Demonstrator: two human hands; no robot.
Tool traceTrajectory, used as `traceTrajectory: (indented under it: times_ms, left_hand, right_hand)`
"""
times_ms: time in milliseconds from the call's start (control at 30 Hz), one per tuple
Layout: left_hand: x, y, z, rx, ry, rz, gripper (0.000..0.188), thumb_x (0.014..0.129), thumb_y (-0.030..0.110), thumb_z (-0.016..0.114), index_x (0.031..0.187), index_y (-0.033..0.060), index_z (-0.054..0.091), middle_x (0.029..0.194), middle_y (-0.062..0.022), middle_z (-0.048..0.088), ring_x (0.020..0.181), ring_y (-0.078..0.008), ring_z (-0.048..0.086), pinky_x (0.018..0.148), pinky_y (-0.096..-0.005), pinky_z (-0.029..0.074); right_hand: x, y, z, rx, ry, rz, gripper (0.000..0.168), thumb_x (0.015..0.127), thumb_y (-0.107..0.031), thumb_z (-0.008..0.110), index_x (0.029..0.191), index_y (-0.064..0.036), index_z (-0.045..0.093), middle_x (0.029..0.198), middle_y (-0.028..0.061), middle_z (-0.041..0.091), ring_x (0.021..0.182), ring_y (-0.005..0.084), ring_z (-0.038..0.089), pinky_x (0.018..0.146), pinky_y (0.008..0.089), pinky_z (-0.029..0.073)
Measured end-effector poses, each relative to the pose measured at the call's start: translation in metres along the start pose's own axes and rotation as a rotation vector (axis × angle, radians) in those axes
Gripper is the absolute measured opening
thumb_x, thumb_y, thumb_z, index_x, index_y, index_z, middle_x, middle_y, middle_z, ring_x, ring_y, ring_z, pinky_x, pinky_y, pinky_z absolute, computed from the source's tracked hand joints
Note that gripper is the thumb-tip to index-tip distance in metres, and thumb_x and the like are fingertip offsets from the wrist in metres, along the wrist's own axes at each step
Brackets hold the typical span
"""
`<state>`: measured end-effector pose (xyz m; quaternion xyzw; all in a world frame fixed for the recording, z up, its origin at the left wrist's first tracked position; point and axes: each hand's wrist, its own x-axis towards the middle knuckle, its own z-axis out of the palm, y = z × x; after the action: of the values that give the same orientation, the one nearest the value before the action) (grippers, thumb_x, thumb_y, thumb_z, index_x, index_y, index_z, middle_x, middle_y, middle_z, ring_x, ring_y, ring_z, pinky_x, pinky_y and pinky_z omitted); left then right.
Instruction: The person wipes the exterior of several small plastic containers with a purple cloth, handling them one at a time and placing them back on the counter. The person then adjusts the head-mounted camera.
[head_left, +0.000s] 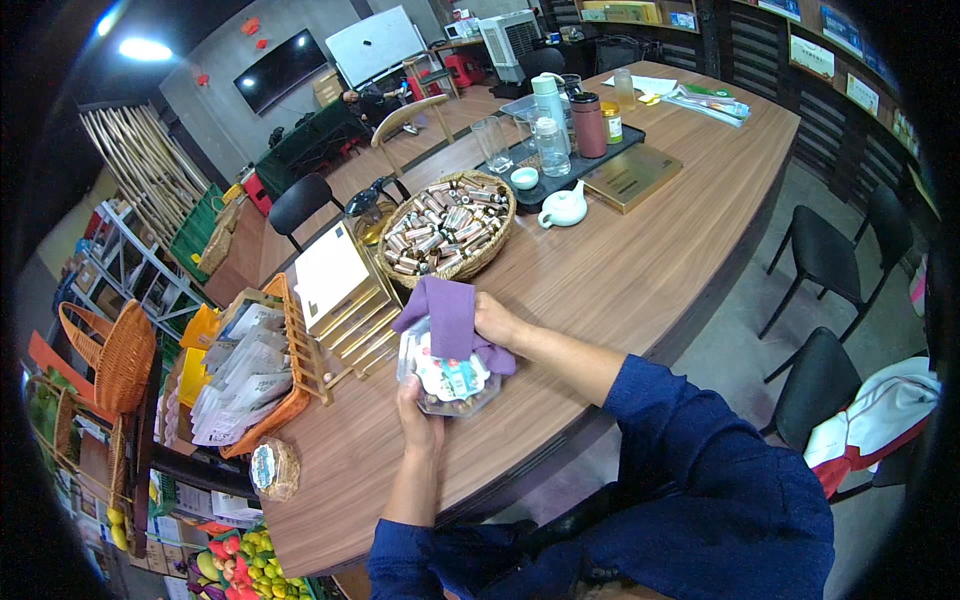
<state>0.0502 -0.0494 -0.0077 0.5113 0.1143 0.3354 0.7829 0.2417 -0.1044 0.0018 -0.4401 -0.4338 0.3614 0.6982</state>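
My left hand (420, 416) grips the lower left side of a clear plastic tub (457, 401) with a printed label on its top. A purple cloth (452, 319) drapes over the tub's far side, and my right hand (495, 319) holds that cloth, its fingers partly hidden by the fabric. The tub is tilted above the wooden table (577, 300). Just beyond my hands stands a round woven basket (495, 251) full of small glass vials (446, 225).
Gold boxes (349, 300) are stacked left of the basket, beside an orange basket (289, 397) of packets. A labelled jar (275, 469) sits at the left edge. Farther back, a white teapot (564, 207) stands near a black tray (626, 142) of bottles. Black chairs (825, 247) line the right.
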Motion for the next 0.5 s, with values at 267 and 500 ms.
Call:
traceTrajectory:
  times_ms: [267, 500]
  left_hand:
    - [0.011, 0.001, -0.022, -0.068, 0.277, 0.181, 0.067, 0.084, 0.039, 0.063, 0.137, 0.0075, 0.035, 0.13, -0.0085, 0.049, 0.118, -0.0226, 0.05, 0.097, -0.0395, 0.043]
    - [0.006, -0.008, -0.009, -0.036, -0.089, 0.014, 0.08, 0.084, 0.051, 0.061, 0.141, 0.0077, 0.027, 0.135, -0.0097, 0.045, 0.12, -0.025, 0.05, 0.096, -0.044, 0.046]
  right_hand:
    - [-0.013, 0.016, 0.04, -0.003, 0.059, 0.057, 0.048, 0.096, -0.032, 0.05, 0.132, 0.0, 0.046, 0.123, 0.0106, 0.056, 0.107, 0.0144, 0.053, 0.089, 0.0288, 0.047]
    - [0.004, 0.004, -0.004, 0.142, 0.184, 0.142, 0.04, 0.094, -0.03, 0.052, 0.121, -0.002, 0.055, 0.111, 0.0076, 0.062, 0.096, 0.0117, 0.06, 0.079, 0.0263, 0.051]
